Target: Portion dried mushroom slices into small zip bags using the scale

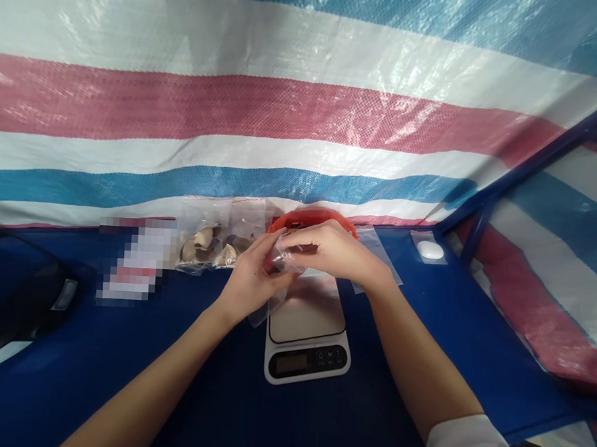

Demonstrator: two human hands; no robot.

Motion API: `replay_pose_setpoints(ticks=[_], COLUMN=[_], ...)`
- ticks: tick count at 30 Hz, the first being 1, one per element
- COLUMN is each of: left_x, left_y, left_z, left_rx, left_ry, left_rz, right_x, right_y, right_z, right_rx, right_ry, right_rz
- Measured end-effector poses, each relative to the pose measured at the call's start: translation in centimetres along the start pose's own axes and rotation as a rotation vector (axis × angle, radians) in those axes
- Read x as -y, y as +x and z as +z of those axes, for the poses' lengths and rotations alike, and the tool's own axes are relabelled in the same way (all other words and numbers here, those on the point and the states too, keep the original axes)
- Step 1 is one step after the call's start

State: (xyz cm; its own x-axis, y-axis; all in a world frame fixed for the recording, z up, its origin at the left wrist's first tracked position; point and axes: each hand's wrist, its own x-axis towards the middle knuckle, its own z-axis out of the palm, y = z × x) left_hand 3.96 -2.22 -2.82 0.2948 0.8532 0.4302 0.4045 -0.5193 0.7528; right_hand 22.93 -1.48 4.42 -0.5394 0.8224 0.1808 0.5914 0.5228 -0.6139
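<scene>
My left hand [256, 274] is closed around a clear plastic bag [280, 259], its fingers and thumb curled about the side. At the bag's upper part, my right hand [322, 248] is bent inward with its fingers on the plastic. Both hands are over the far end of a white kitchen scale [311, 317], whose display looks dark. Just behind them stands a red basket [323, 216], its contents mostly hidden by my right hand. What the held bag contains is hard to make out.
Left of the hands lie two clear bags [200, 245] [234, 250] of brownish, dried mushroom-like pieces. A flat clear bag [384, 258] lies right of the basket, and a small bag with a white round object [430, 250] farther right. A black item [18, 309] sits left. Striped sheeting [284, 109] hangs behind.
</scene>
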Motion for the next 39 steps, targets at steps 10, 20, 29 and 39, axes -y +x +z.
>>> replay_pose_setpoints(ticks=[10, 20, 29, 39], left_x=[0.3, 0.5, 1.0, 1.0], left_y=[0.7, 0.6, 0.6, 0.6], left_z=[-1.2, -1.6, -1.6, -1.7], left_rx=[-0.084, -0.090, -0.077, -0.069], left_ry=[0.045, 0.031, 0.019, 0.021], left_rz=[-0.042, -0.067, -0.086, -0.081], right_x=[-5.7, -7.9, -7.9, -8.7], right_y=[-0.3, 2.9, 4.3, 4.0], right_z=[-1.4, 2.5, 3.9, 4.3], right_rx=[-0.184, -0.093, -0.072, -0.071], right_ry=[0.113, -0.299, -0.428, -0.475], right_rz=[0.084, 0.208, 0.248, 0.249])
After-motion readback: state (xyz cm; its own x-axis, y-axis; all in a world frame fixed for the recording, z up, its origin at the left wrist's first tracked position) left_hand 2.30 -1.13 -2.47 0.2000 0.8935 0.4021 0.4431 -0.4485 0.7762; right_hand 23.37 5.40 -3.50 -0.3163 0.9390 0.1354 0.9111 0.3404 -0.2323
